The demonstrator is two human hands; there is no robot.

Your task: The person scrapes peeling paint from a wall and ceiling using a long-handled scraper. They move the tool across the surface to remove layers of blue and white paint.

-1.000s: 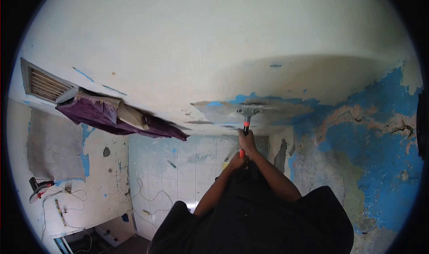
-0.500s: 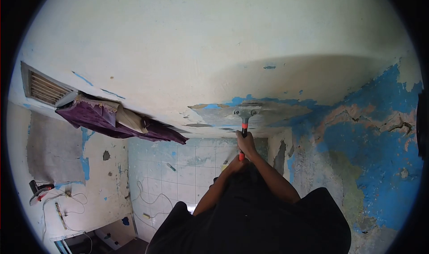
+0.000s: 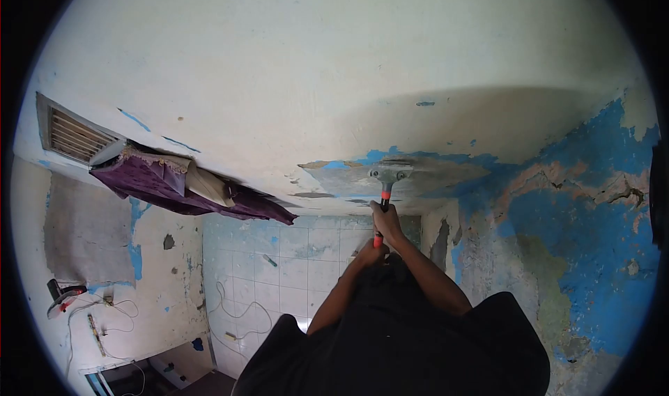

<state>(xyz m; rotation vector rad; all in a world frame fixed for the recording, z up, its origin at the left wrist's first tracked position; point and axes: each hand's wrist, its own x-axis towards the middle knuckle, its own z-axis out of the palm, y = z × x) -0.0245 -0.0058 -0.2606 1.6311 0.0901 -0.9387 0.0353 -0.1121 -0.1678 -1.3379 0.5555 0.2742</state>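
The scraper [image 3: 385, 187] is raised to the ceiling [image 3: 279, 68], its grey metal head pressed flat against a bare grey patch [image 3: 425, 173] where the paint has come away, rimmed with flecks of blue. Its handle, orange and black, runs straight down from the head into both hands. The right hand [image 3: 387, 222] is higher on the handle, fingers wrapped tightly round it just below the orange collar. The left hand [image 3: 368, 252] is lower, closed round the handle's end, where a bit of orange shows between the two hands; the hands nearly touch. Both forearms come up from the dark clothing [image 3: 397, 333] at the bottom of the view, the left from the left side and the right from the right, meeting at the handle. To the right of the scraper the wall [image 3: 578, 229] is patchy blue with peeled, cracked areas showing pinkish and greenish plaster. Behind the hands is a wall of pale tiles [image 3: 293, 257] with loose cables [image 3: 237, 305] hanging across it. To the left, a purple cloth [image 3: 167, 183] hangs along the ceiling edge, and further left a louvred vent [image 3: 73, 135] sits beside it. Low on the left wall a small red and black tool [image 3: 63, 295] rests near more wiring.
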